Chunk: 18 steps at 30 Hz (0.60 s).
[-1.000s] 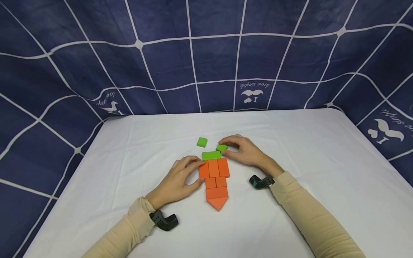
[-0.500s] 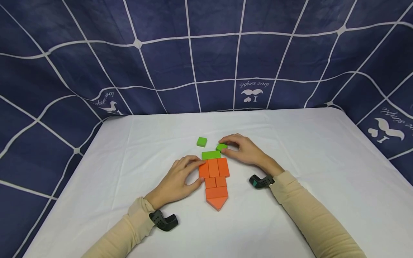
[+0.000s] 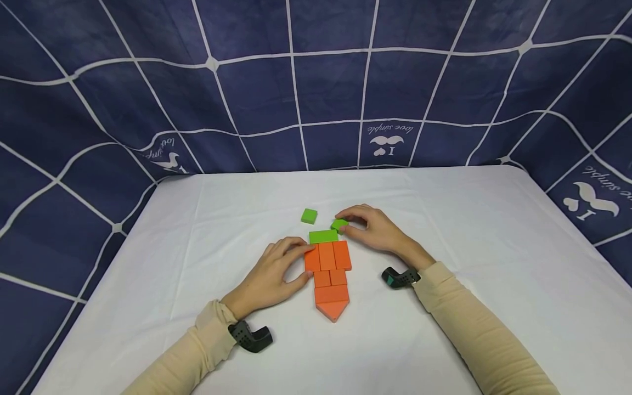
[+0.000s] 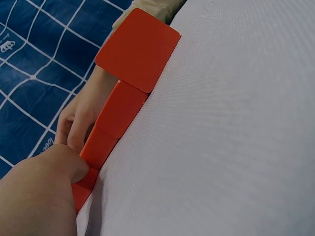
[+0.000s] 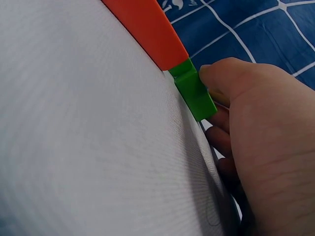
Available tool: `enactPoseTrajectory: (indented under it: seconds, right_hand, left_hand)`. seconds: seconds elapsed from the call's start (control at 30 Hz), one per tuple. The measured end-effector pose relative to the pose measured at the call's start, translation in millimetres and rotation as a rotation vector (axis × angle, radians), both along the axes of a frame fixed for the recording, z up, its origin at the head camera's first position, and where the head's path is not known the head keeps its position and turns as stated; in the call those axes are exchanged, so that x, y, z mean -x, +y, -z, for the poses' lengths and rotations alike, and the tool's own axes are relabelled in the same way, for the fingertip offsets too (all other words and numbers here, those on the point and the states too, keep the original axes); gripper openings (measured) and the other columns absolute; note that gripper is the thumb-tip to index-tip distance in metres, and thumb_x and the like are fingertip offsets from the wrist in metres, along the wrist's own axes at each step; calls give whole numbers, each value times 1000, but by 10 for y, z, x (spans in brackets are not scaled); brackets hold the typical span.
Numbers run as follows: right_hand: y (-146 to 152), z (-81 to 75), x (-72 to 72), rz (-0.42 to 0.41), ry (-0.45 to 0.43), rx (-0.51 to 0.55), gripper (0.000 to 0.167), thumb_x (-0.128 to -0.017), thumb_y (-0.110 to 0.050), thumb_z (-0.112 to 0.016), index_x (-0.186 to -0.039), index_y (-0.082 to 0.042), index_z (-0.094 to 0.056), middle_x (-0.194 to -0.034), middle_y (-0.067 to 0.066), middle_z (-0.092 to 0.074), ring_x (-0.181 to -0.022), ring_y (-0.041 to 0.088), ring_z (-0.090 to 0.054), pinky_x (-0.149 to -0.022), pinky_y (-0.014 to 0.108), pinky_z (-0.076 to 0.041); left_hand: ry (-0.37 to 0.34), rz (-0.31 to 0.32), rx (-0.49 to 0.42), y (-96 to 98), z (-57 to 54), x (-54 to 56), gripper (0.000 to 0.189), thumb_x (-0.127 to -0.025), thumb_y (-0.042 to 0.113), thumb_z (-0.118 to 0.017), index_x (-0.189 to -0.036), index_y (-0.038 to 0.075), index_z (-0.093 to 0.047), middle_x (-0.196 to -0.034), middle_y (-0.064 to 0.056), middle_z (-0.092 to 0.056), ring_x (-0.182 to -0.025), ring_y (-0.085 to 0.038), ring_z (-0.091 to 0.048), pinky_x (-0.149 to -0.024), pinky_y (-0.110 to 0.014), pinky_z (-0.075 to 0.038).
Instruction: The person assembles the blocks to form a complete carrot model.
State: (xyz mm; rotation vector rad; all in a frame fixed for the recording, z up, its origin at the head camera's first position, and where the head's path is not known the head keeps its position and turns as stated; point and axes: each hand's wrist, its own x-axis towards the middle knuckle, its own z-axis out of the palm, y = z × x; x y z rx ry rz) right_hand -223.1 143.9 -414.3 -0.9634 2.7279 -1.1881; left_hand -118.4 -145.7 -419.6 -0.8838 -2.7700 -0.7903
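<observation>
In the head view, several flat orange blocks (image 3: 326, 256) lie edge to edge on the white cloth, ending in a triangular block (image 3: 333, 311) that points toward the person. A green rectangular block (image 3: 323, 236) lies along their far edge. My left hand (image 3: 264, 277) has its index fingertip on the left orange block (image 3: 312, 259) and its thumb at that block's near corner. My right hand (image 3: 372, 229) pinches a small green block (image 5: 195, 93) between thumb and fingers, close to the green rectangle's far right corner. Its other fingers are partly hidden in the right wrist view.
A loose green square block (image 3: 309, 216) lies farther back, left of the pinched one. White cloth (image 3: 444, 219) covers the table. Dark blue fabric with white lines (image 3: 326, 93) hangs behind it and at both sides. Each wrist wears a black device (image 3: 250, 337).
Both hands keep almost the same place. The small green block in the right hand has tilted or shifted very slightly; the orange blocks stay put.
</observation>
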Motion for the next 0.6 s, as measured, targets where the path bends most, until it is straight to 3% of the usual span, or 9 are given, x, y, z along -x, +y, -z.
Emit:
enactPoseTrajectory:
  seconds: [0.6]
  right_hand:
    - [6, 2, 4, 8, -11, -4, 30, -98, -26, -70, -128, -20, -72, -126, -3, -69, -116, 17, -62, -106, 42, -48]
  left_hand:
    - [5, -1, 3, 4, 2, 6, 51, -97, 39, -69, -141, 17, -61, -140, 1, -53, -130, -21, -51, -107, -44, -42]
